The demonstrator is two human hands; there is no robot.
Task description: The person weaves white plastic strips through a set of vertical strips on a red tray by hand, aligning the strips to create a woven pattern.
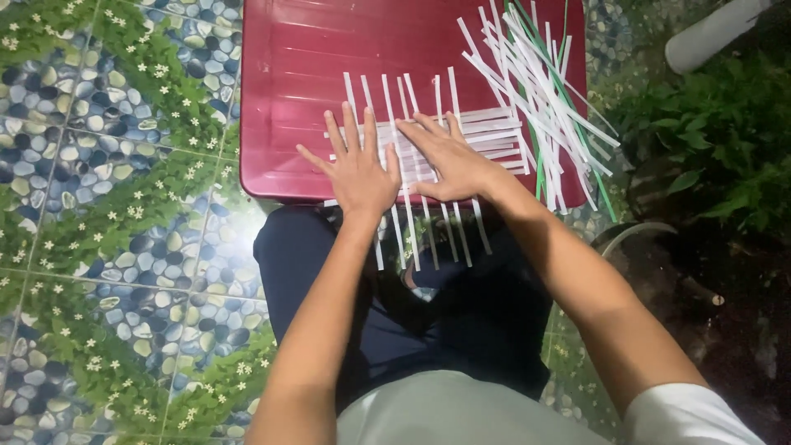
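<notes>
I am pressing both flat, open hands, left hand [360,169] and right hand [449,156], on the woven paper strips [494,132], likely tightening before the next strip.

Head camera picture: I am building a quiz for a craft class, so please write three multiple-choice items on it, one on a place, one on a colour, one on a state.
1. Where is the loose pile of strips?
A. on the floor
B. on the lid's far right part
C. in the lap

2. What colour is the plastic lid?
A. dark red
B. blue
C. yellow

3. How do both hands lie?
A. clenched
B. raised
C. flat, open

Answers: 1 B, the pile sits right of the woven strips. 2 A, its surface is dark red. 3 C, the left hand and right hand press flat on the weave.
</notes>
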